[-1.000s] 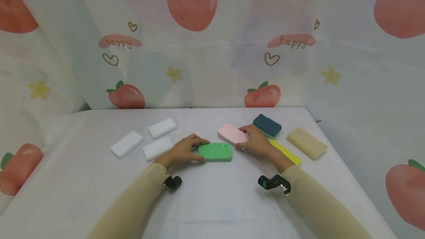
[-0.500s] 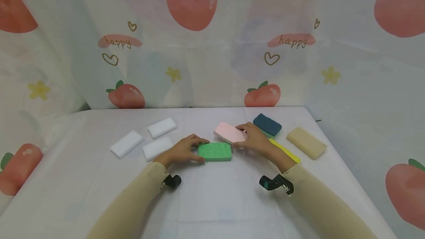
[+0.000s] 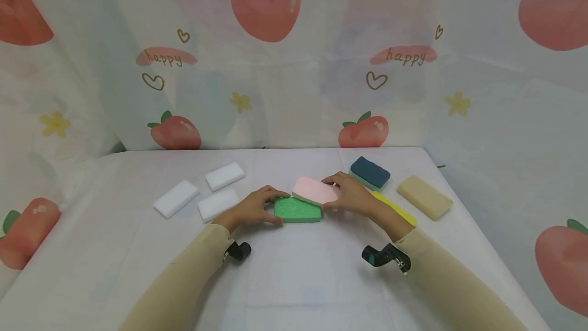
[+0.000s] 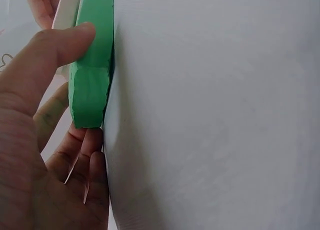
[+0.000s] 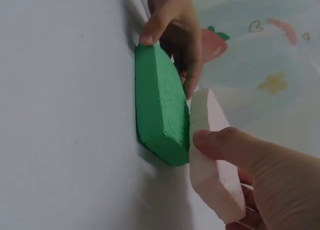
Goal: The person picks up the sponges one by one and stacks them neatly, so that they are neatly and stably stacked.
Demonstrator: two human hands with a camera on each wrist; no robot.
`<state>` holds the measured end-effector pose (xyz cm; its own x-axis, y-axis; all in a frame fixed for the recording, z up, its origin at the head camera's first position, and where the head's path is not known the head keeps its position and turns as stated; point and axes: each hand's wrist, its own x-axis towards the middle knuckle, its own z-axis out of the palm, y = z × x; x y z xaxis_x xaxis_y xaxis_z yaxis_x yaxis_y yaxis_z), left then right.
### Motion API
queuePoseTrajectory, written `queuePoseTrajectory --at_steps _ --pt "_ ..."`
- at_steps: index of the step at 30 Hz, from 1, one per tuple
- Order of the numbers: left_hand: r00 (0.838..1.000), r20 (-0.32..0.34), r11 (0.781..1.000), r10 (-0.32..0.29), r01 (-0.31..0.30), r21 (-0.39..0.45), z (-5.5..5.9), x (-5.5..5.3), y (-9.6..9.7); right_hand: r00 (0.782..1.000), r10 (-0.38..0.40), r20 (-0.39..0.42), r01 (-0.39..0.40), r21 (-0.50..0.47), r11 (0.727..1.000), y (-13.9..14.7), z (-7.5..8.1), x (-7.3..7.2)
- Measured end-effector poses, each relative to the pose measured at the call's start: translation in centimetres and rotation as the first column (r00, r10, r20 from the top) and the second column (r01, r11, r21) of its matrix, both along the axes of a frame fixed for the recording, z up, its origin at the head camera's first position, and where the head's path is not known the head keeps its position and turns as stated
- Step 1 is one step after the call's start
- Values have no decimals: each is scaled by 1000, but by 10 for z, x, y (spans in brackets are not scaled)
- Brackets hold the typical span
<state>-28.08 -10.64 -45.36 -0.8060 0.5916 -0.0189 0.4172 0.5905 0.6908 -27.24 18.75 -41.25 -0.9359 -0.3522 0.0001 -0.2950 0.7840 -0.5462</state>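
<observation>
A green sponge (image 3: 297, 213) lies flat on the white-covered table. My left hand (image 3: 250, 208) grips its left end, thumb on the near long side (image 4: 95, 45) and fingers around the far side. My right hand (image 3: 356, 197) pinches a pink sponge (image 3: 314, 189) with a paler underside (image 5: 202, 162). Seen from the head, the pink sponge overlaps the back right part of the green one. From the right wrist it is just over the green sponge's upper face; whether the two touch I cannot tell.
Three white sponges (image 3: 219, 206) lie to the left. On the right are a dark blue sponge (image 3: 369, 172) with a green underside, a yellow sponge (image 3: 397, 211) partly hidden by the right forearm, and a beige sponge (image 3: 424, 198) near the table's edge.
My right hand has carried the pink sponge left and toward me, from behind and right of the green sponge to over its back right part. The left hand and green sponge have stayed put.
</observation>
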Motion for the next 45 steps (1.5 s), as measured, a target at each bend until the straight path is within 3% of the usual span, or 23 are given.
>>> queuePoseTrajectory --at_steps 17,37,45 --pt "1000 2 1000 14 -14 -13 -2 1 0 994 112 -5 -112 -40 993 -2 5 6" --pt "1000 9 1000 -3 3 1 -2 0 -2 990 131 56 -129 -43 991 -7 5 2" --pt "999 36 1000 21 -21 -2 0 1 -2 985 170 17 -169 -66 983 -8 6 1"
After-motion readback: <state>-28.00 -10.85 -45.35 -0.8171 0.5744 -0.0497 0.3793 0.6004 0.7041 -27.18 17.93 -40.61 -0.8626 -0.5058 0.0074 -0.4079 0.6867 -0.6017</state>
